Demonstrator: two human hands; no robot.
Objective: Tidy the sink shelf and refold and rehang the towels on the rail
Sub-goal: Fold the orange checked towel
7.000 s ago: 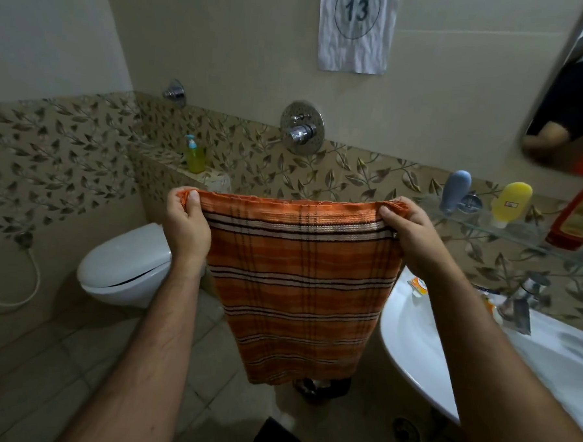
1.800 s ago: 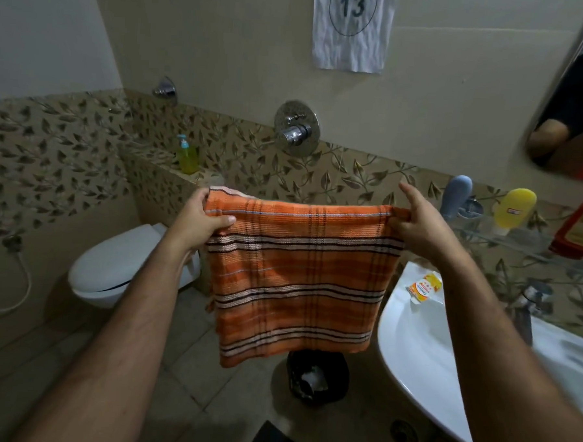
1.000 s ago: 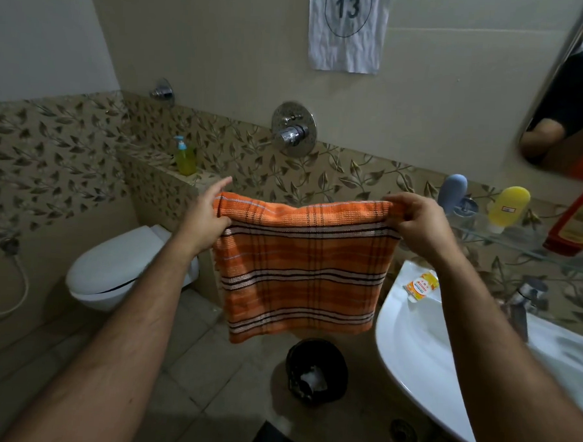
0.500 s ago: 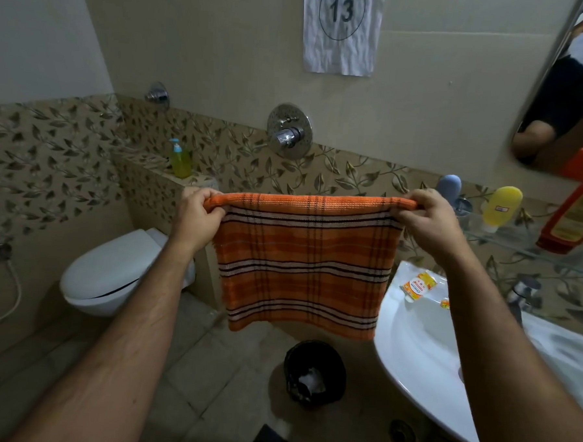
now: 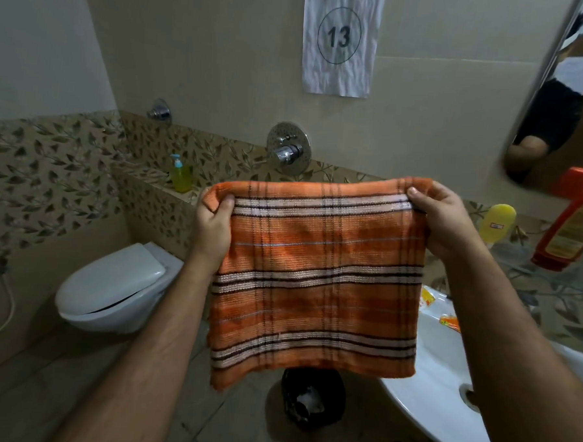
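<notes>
An orange checked towel (image 5: 317, 283) with white and dark stripes hangs folded in front of me, held up by its top edge. My left hand (image 5: 212, 223) grips the top left corner, thumb over the front. My right hand (image 5: 449, 219) grips the top right corner. The glass sink shelf (image 5: 517, 263) runs along the right wall and carries a yellow bottle (image 5: 496, 224) and an orange-red bottle (image 5: 573, 232). No towel rail shows in this view.
A white sink (image 5: 443, 397) sits at lower right with small sachets (image 5: 428, 297) on its rim. A toilet (image 5: 114, 289) stands at left, a black bin (image 5: 311, 397) on the floor below the towel. A soap dispenser (image 5: 179, 174) stands on the tiled ledge. A mirror (image 5: 559, 110) hangs at right.
The towel has been folded shorter over the last seconds. In the last half second both hands brought it closer to me and it now hangs nearly square.
</notes>
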